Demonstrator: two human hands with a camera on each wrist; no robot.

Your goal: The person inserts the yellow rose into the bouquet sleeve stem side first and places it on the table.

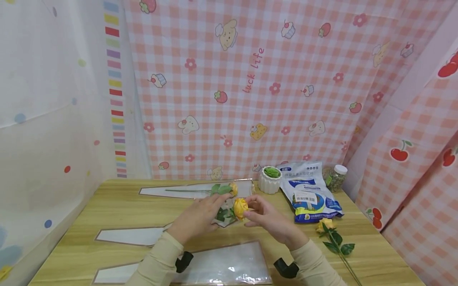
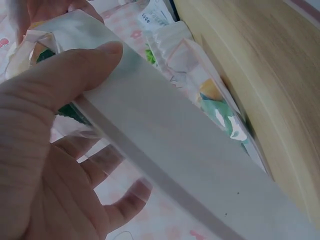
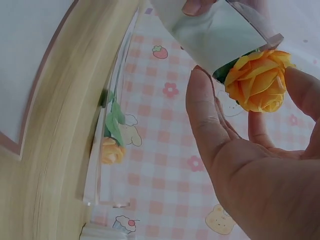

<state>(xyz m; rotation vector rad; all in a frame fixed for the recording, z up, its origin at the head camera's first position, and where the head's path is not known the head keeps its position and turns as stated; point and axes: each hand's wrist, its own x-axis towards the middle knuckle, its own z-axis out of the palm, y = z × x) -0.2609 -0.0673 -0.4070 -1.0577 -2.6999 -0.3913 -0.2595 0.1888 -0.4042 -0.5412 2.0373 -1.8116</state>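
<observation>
My left hand (image 1: 196, 214) grips a flower sleeve (image 2: 165, 110), white on one face and clear on the other. The thumb lies across the white face, and the fingers are behind the clear film. A yellow rose (image 3: 260, 82) pokes its bloom out of the sleeve's wide end, with dark green leaves (image 1: 223, 214) inside the film. At the bloom, my right hand (image 1: 270, 218) curls thumb and fingers around it, one fingertip against the petals. The stem is hidden by the sleeve and left hand.
Behind the hands lies another sleeve (image 1: 154, 192) with a yellow rose (image 1: 233, 189). A flat sleeve (image 1: 229, 264) is at the front. To the right stand a white pot (image 1: 270, 184), a printed bag (image 1: 309, 194), a lidded jar (image 1: 336, 178) and a loose rose (image 1: 336, 238).
</observation>
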